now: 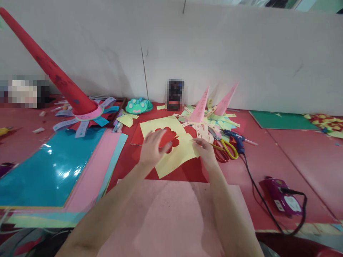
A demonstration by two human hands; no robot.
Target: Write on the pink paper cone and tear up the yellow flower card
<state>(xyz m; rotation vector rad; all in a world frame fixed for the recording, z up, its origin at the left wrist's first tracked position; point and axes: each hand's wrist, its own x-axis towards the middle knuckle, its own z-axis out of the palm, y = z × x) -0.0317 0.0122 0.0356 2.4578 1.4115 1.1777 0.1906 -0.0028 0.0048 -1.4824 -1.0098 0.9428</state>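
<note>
Spreading its fingers [155, 137], the left hand [152, 149] reaches over the yellow sheet [174, 164] mid-table [292, 150]; the right hand [205, 150] pinches its right edge, both forearms [122, 187] stretched from the near side. Scissors [232, 145] and glue gun [239, 141] lie right, pink cones [200, 110] far.

The left hand [151, 147] partly hides the red flower shape [172, 135].

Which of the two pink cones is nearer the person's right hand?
The left pink cone: it stands just beyond the right hand, while the other pink cone sits farther off to the right.
</note>
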